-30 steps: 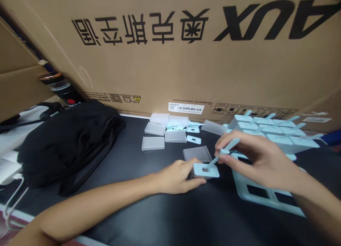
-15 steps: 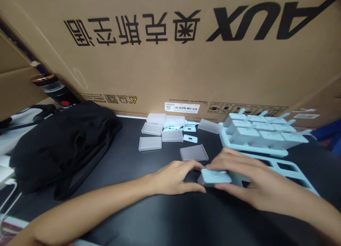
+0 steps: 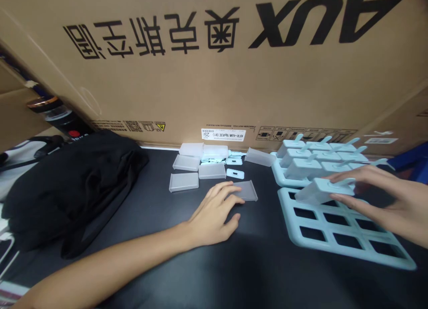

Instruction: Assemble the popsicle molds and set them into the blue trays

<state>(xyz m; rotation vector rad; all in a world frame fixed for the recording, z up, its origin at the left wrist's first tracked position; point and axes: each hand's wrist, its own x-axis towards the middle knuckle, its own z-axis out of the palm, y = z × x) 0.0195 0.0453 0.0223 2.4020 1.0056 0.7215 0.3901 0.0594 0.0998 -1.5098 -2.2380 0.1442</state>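
Observation:
Between the thumb and fingers of my right hand (image 3: 377, 197) is a popsicle mold (image 3: 316, 191) with a light-blue lid and stick. It is tilted over the back-left slots of a light-blue rack (image 3: 351, 251); whether it has entered a slot I cannot tell. My left hand (image 3: 217, 215) holds nothing, its fingers apart, reaching to a translucent mold sleeve (image 3: 247, 191) lying on the dark table. Behind my right hand, a second rack (image 3: 279, 173) carries several lidded molds (image 3: 302, 168) standing upright with their sticks up.
Several translucent sleeves (image 3: 183, 182) and light-blue lids (image 3: 235, 174) lie near the large cardboard box (image 3: 167, 86) at the back. A black cloth bag (image 3: 73, 188) and a dark bottle (image 3: 63, 119) are on the left.
My right hand has carried the mold from beside my left hand rightward to the near rack. My left hand has let go and moved slightly toward the loose sleeve. The view has shifted a little.

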